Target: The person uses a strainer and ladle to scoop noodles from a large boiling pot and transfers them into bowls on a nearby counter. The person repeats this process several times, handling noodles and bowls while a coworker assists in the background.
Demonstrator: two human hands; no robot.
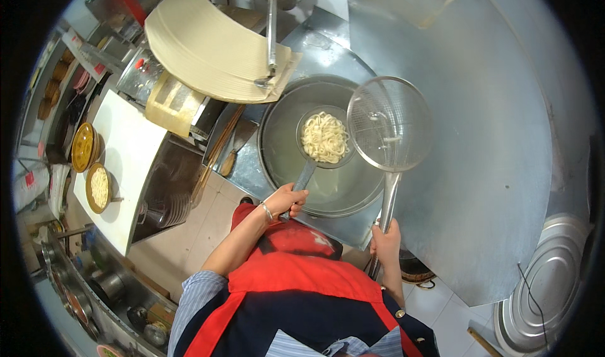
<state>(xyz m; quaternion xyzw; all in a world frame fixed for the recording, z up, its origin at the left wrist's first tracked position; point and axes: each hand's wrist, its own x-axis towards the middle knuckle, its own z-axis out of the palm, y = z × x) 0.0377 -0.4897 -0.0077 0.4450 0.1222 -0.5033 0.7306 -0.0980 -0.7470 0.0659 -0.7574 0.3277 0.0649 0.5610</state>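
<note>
My left hand [286, 201] grips the grey handle of a round strainer ladle [307, 170]. A heap of pale flat noodles [324, 137] fills its bowl, over a large round metal pot [267, 168] of cloudy water [288, 144]. In my right hand [386, 240] is the metal handle of a wide wire-mesh skimmer [390, 123]. The skimmer's head overlaps the pot's right rim in view, with a few small pale scraps on the mesh. Whether the ladle's underside touches the water, I cannot tell.
Behind the pot, a pale slab-like sheet [208, 45] hangs on a machine. Long chopsticks [222, 142] and a scraper [238, 144] lie left of the pot. A white table [127, 135] holds a bowl of noodles [99, 188] and stacked brown bowls [85, 146]. Metal lids [543, 286] stand at right.
</note>
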